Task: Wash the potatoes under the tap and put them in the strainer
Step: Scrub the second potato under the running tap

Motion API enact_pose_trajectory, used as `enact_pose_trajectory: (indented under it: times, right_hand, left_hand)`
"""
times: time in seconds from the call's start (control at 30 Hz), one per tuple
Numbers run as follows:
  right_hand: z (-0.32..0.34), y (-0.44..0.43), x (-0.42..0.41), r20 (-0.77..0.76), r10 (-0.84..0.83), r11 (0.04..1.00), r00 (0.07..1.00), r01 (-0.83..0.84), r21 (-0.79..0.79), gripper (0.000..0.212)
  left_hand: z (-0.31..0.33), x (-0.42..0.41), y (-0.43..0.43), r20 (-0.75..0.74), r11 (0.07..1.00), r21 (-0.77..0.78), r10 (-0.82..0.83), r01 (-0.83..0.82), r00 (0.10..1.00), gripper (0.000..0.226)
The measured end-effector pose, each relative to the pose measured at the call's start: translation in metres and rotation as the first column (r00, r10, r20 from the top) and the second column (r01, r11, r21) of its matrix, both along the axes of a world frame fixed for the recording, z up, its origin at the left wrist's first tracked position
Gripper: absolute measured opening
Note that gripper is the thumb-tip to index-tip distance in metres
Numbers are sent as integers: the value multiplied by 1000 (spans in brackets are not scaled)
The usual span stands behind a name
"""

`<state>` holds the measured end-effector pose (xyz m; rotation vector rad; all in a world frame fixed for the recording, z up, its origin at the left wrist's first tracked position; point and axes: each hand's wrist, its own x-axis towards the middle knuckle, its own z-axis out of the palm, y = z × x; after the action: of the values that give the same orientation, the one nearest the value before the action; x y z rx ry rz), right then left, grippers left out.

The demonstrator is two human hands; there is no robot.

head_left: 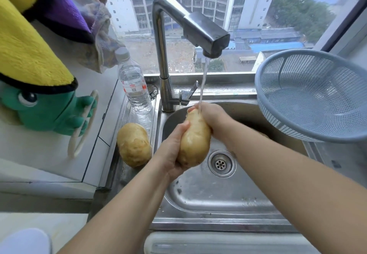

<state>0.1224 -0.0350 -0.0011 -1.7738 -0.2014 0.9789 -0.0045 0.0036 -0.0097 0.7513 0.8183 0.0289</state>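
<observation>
Currently left hand (171,152) and right hand (213,118) are clamping the wet, slippery, heavy-looking tan oblong potato (195,144) at opposite ends; firm end-grip advisable.

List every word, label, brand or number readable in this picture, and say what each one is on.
Clear plastic water bottle left of the steel tap: white label with red marks and small print, too blurred to read.
Nothing else carries legible text: none on the blue-grey plastic strainer, the potatoes or the hanging towels.
</observation>
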Motion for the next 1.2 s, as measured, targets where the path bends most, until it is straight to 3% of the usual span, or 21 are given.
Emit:
enact_pose_trajectory:
  times: [0.07,0.1,0.17,0.23,0.3,0.4,0.53,0.6,0.67,0.73,0.8,0.9,1.07,1.13,1.2]
  right_hand:
    - [-1,-2,5,-245,-109,989,963,131,74,30]
    - [-1,-2,4,-276,-119,982,954,154,109,30]
    - [0,-4,-9,-87,-121,980,989,133,150,27]
    - [4,-7,-31,176,-105,976,979,68,206,40]
    - [1,-14,-54,376,-10,981,926,-64,185,63]
    - [-3,-23,-60,537,60,978,841,-156,135,70]
    - [-2,-11,-44,426,122,979,897,-179,97,61]
    - [-3,-2,-33,291,77,978,954,-128,162,46]
    - [-2,-4,-14,18,10,978,1000,-13,207,16]
    - [-1,-15,3,-326,-13,964,945,99,247,28]
    - [-2,-25,11,-514,-3,918,858,207,339,37]
    - [4,-26,9,-510,18,882,860,226,413,38]
    - [5,-27,-3,-270,-74,867,960,195,458,31]
    - [5,-30,-4,-171,-104,893,980,167,418,28]
    - [6,-31,-1,-96,-140,940,986,162,300,22]
  left_hand:
    - [4,-1,-4,23,998,-55,-8,9,1000,37]
    - [7,-1,-5,28,995,-98,18,-15,999,35]
    - [9,2,0,23,977,-202,79,-72,997,40]
    - [10,5,7,15,949,-296,115,-106,993,41]
    - [11,6,13,10,937,-327,131,-121,991,41]
    - [13,7,12,38,938,-337,93,-74,995,40]
    - [11,7,12,78,915,-395,117,-77,990,37]
    - [9,5,14,55,908,-409,119,-86,991,38]
    - [11,-1,9,29,919,-393,42,-27,999,45]
    - [18,-5,0,49,906,-417,-53,68,997,53]
    - [24,-4,-6,102,876,-462,-103,139,989,57]
    - [26,-1,-3,156,821,-544,-102,172,982,62]
    - [21,-8,4,190,776,-596,-114,207,975,64]
    - [22,-8,4,125,837,-524,-112,161,986,48]
    - [22,-9,6,47,944,-315,-87,97,995,27]
